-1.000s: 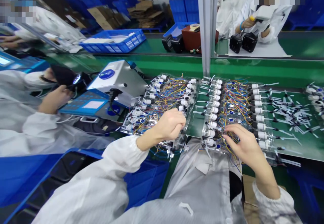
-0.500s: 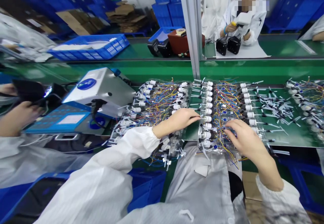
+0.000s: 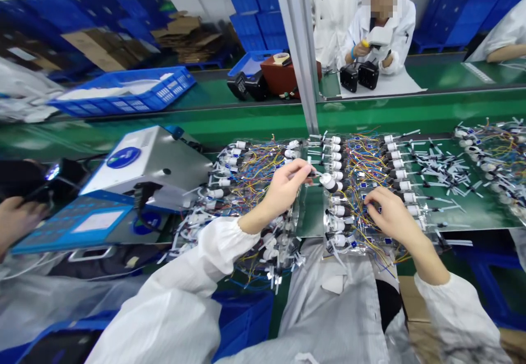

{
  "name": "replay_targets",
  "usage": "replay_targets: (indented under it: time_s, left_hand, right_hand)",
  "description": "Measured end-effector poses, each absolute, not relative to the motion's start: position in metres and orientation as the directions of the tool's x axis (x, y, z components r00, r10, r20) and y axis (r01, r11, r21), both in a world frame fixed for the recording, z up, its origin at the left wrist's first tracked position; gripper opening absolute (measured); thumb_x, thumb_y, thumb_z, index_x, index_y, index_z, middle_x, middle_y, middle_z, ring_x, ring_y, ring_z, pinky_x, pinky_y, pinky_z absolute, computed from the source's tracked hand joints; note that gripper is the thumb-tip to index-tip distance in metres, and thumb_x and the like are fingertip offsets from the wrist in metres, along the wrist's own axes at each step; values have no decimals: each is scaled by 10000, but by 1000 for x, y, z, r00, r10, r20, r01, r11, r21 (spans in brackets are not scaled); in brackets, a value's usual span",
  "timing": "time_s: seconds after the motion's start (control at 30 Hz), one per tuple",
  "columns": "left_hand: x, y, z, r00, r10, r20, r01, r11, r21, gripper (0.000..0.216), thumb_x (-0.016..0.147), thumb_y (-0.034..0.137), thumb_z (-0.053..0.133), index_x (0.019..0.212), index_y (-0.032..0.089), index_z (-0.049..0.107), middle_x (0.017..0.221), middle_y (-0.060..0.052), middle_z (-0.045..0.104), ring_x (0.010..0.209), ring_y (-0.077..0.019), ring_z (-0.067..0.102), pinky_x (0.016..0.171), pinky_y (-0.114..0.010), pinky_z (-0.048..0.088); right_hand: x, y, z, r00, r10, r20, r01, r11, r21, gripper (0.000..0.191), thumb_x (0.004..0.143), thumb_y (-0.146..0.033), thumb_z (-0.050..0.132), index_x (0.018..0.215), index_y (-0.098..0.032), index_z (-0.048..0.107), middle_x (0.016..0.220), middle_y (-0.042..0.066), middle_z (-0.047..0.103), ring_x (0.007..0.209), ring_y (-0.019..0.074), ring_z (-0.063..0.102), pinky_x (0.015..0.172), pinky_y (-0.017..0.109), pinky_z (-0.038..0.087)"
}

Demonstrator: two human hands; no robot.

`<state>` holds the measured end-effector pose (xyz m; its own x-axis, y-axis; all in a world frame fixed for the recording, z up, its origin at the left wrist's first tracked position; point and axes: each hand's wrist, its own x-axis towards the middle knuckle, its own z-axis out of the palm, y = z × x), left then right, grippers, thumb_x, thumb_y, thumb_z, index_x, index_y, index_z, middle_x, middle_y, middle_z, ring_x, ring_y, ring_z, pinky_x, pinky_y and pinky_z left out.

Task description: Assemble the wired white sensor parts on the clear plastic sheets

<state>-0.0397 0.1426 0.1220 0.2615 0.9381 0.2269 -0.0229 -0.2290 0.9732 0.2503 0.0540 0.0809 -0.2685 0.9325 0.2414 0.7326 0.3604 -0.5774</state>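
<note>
Fingers (image 3: 302, 171) of our left hand (image 3: 283, 193) pinch a white fitting (image 3: 329, 182) clear of its row; fingertips (image 3: 370, 198) of our right hand (image 3: 392, 217), just beyond, touch coloured wires (image 3: 361, 175), grip unclear.

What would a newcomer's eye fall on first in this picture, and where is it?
Most striking is the dense tangle of coloured wires across the green bench, edged with white-capped parts. At the centre, the left hand holds one such part, and the right hand sits among the wires. Further left stands a silver-and-blue machine.

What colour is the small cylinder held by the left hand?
The cylinder is white, dark-ended; best in head view.
</note>
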Motion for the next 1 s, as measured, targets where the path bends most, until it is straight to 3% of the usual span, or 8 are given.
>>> replay_targets:
  time_s: [0.17, 0.33, 0.53, 0.73, 1.0]
  left_hand:
    - [-33, 146, 121, 247, 956, 160, -228, -103, 968, 285, 923, 454, 715, 892, 172, 702, 971, -74, 736, 941, -224, 724, 786, -389, 669]
    - [-31, 148, 125, 234, 957, 173, -232, -118, 966, 286, 914, 450, 733, 869, 171, 688, 965, -79, 758, 932, -226, 735, 761, -375, 678]
    - [-32, 148, 131, 203, 960, 192, -217, -147, 965, 291, 908, 460, 733, 879, 173, 701, 959, -81, 757, 897, -217, 730, 722, -358, 677]
    - [-31, 143, 130, 225, 956, 187, -196, -144, 970, 283, 932, 447, 709, 895, 166, 705, 943, -80, 758, 914, -215, 732, 740, -360, 682]
    - [-33, 146, 143, 146, 960, 237, -252, -196, 948, 269, 909, 435, 746, 905, 175, 677, 914, -68, 766, 897, -214, 756, 721, -347, 686]
  right_hand:
    - [260, 23, 86, -96, 926, 364, 724, 316, -613, 248, 969, -206, 576, 1214, -225, 610, 1226, 109, 631, 1188, 275, 606, 1046, 449, 491]
    - [259, -1, 83, -142, 935, 326, 712, 325, -623, 117, 994, -232, 581, 1089, -243, 650, 1090, 77, 688, 1053, 250, 654, 933, 420, 538]
    - [260, -4, 70, -150, 962, 228, 717, 265, -645, 153, 988, -280, 611, 1120, -235, 674, 1064, 79, 716, 978, 251, 673, 890, 432, 546]
    - [250, -7, 74, -268, 952, 144, 606, 283, -743, 130, 1009, -234, 572, 957, -227, 691, 914, 41, 713, 844, 190, 665, 774, 335, 521]
    - [247, -10, 68, -336, 939, 72, 665, 291, -687, 178, 995, -190, 565, 876, -225, 693, 846, 24, 695, 820, 186, 650, 748, 311, 488]
